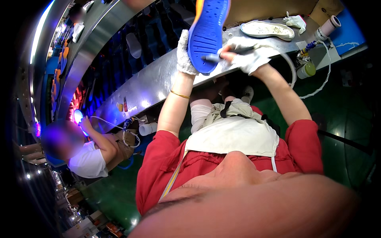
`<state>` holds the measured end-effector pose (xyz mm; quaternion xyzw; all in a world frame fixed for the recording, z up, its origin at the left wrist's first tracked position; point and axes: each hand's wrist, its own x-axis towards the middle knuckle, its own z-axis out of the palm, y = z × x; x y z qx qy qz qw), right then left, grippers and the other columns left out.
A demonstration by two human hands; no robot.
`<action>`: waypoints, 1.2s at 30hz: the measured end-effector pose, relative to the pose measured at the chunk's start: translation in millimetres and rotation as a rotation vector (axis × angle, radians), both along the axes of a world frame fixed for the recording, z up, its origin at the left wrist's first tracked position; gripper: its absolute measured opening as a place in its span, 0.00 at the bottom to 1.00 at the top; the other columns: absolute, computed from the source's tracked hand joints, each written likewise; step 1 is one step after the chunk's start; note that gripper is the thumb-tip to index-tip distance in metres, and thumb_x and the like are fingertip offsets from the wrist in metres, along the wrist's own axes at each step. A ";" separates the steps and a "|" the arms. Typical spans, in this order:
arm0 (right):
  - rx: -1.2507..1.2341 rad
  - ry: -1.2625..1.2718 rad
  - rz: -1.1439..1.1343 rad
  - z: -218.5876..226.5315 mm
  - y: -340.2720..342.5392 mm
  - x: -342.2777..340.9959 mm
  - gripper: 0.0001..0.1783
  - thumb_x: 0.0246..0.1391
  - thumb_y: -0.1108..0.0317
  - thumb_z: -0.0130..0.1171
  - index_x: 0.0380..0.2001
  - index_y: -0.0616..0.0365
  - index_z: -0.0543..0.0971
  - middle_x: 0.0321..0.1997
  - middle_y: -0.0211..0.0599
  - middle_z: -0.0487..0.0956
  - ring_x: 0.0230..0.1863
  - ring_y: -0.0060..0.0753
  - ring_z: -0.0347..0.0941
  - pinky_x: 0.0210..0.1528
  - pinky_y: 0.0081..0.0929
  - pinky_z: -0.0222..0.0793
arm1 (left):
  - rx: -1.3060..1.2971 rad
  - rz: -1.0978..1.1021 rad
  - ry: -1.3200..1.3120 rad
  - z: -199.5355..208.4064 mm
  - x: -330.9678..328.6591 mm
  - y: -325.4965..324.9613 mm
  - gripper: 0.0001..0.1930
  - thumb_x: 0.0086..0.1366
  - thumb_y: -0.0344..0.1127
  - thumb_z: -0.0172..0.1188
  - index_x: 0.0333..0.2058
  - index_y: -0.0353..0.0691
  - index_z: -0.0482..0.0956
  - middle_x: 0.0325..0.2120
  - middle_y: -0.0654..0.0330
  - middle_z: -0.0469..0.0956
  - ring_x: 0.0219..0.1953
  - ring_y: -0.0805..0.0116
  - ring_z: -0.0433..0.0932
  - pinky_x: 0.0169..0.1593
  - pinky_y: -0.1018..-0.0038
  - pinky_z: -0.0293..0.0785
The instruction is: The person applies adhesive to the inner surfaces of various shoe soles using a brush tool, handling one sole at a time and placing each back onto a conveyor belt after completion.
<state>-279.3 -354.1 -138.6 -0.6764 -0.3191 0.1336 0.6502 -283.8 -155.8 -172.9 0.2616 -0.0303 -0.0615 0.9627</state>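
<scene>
At 12 o'clock, one blue sole (pixel 207 37) is in the gloved left hand (pixel 185 55), that grip closed on its edge. The gloved right hand (pixel 247 57) has its grip wrapped round one grey tool (pixel 213 58), tip at the sole's lower end; contact is unclear. The step in hand seems to be working this end; the next move likely calls for a steady sole. Between 1 and 2 o'clock, one white sole (pixel 264 29) and one spare glove (pixel 296 23) lie on the counter (pixel 149 81).
</scene>
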 end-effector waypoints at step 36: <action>0.111 -0.303 0.032 -18.4 9.5 -5.8 0.08 0.44 0.79 0.64 0.29 0.60 0.77 0.34 0.33 0.78 0.36 0.24 0.74 0.44 0.24 0.70 | -0.251 -0.039 -0.092 -41.6 -51.4 0.7 0.34 0.59 0.56 0.48 0.56 0.35 0.63 0.50 0.49 0.70 0.49 0.53 0.72 0.55 0.58 0.68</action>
